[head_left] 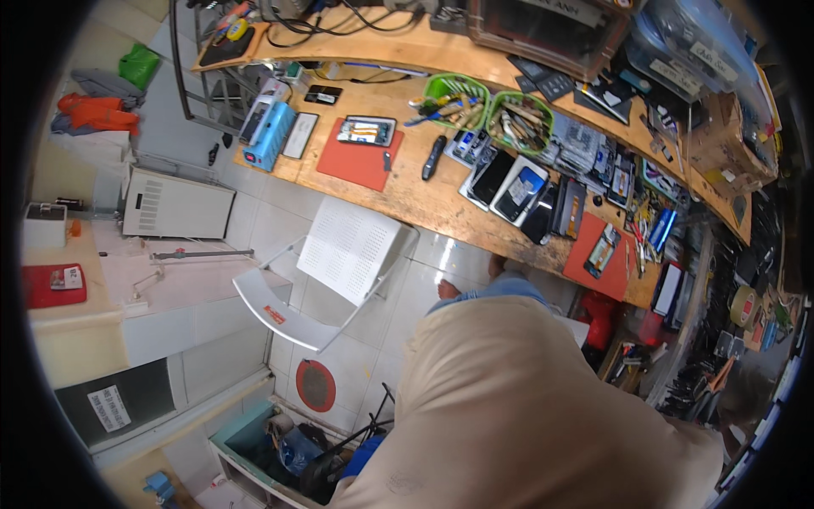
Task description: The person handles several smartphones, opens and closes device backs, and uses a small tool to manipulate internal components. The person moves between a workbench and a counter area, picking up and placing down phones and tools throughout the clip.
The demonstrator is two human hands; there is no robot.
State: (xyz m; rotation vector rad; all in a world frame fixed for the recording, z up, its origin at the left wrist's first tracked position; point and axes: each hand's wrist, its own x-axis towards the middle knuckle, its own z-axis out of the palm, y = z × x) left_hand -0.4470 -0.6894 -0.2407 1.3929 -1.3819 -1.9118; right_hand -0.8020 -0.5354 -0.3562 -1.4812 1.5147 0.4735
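Neither of my hands shows; my torso in a beige shirt (526, 399) fills the lower middle. Before me runs a long wooden workbench (407, 191). On its left part an opened phone (366, 131) lies on a red mat (348, 164). Another opened phone (603, 252) rests on a second red mat (585, 267) at the right end. Between them are a black handheld tool (434, 158), a dark-screened phone (493, 177) and a white-edged phone (520, 190). Two green baskets (481, 119) full of tools stand behind these.
A white perforated metal chair (346, 252) stands left of me at the bench. A blue box-shaped device (271, 136) sits at the bench's left end. Above the bench runs a shelf (365, 49) with cables and bins. Behind the chair lies a round red-rimmed floor mat (316, 386).
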